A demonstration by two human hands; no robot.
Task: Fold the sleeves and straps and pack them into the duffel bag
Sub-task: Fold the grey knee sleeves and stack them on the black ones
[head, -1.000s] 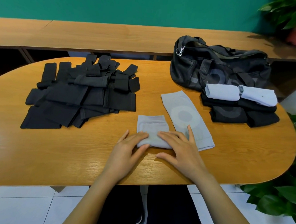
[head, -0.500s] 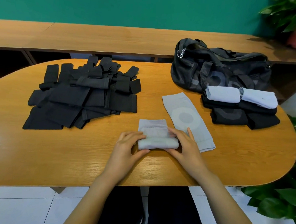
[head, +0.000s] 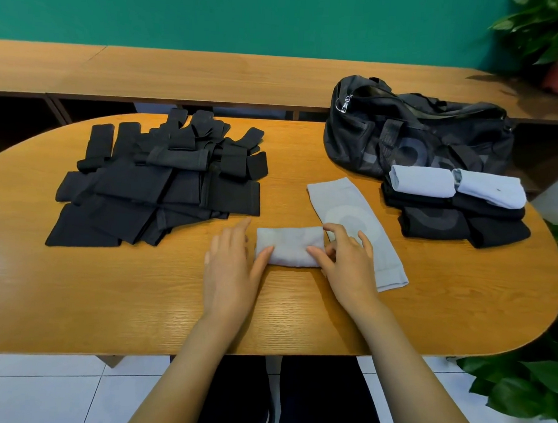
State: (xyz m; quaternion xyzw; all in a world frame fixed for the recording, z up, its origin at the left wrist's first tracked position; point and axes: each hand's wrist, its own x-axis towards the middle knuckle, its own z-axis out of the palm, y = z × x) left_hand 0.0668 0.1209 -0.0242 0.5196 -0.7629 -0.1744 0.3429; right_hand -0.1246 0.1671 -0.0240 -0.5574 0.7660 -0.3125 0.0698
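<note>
A light grey sleeve (head: 289, 244), rolled into a short bundle, lies on the wooden table (head: 105, 299) in front of me. My left hand (head: 233, 264) rests at its left end, fingers straight and thumb touching the roll. My right hand (head: 346, 260) grips the right end with curled fingers and thumb. A second grey sleeve (head: 336, 198) lies flat just to the right, partly under my right hand. The black duffel bag (head: 404, 137) sits at the back right, its top open. In front of it is a stack of folded black and grey pieces (head: 448, 217).
A loose pile of black sleeves and straps (head: 162, 189) covers the left part of the table. A long wooden bench (head: 213, 78) runs behind the table against a green wall. Leafy plants (head: 527, 386) stand past the table's right end.
The grey sleeve has been rolled away from me into a tighter bundle. Both hands moved forward with it, and the left fingers now lie beside its left end.
</note>
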